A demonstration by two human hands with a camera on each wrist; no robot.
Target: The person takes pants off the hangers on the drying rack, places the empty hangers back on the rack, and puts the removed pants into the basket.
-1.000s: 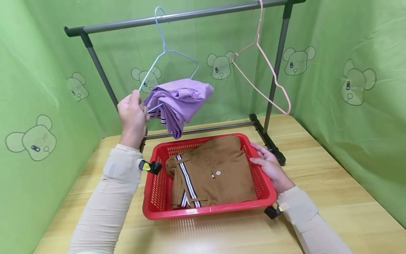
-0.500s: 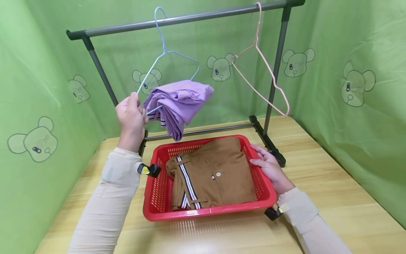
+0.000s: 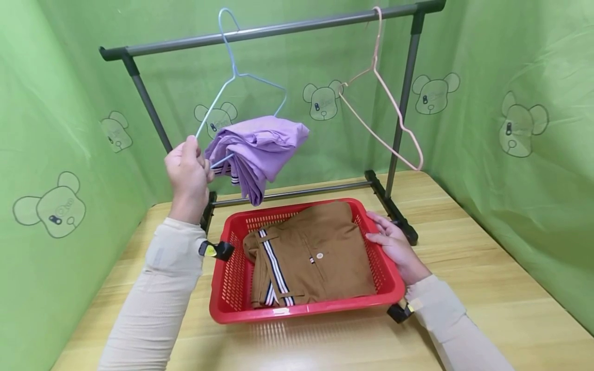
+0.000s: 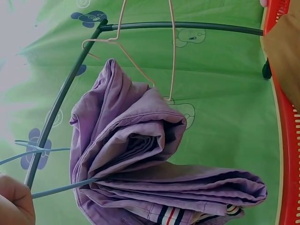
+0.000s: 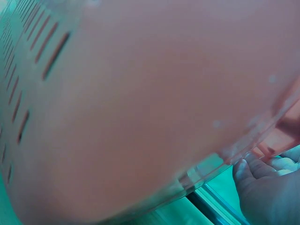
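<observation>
My left hand [image 3: 187, 167] grips the lower left corner of a light blue wire hanger [image 3: 214, 105], whose hook is over the rack's top bar. Folded purple trousers [image 3: 262, 144] with a striped waistband hang over the hanger's lower bar. In the left wrist view, the bar runs into the bunched purple trousers [image 4: 136, 136]. My right hand [image 3: 394, 245] holds the right rim of a red plastic basket [image 3: 301, 310], with thumb and fingers at the edge. Folded brown trousers [image 3: 325, 257] with a striped waistband and a white button lie inside. The basket's wall [image 5: 140, 108] fills most of the right wrist view.
A grey metal clothes rack [image 3: 297, 21] stands on the wooden table [image 3: 482, 288] behind the basket. On the bar's right side hangs a pink hanger [image 3: 394, 103] with no garment on it. Green curtain [image 3: 46, 129] printed with bear heads encloses the back and sides.
My left hand has drifted slightly left with the blue hanger, whose hook has shifted left along the bar with the purple trousers. The right hand and basket stay nearly still.
</observation>
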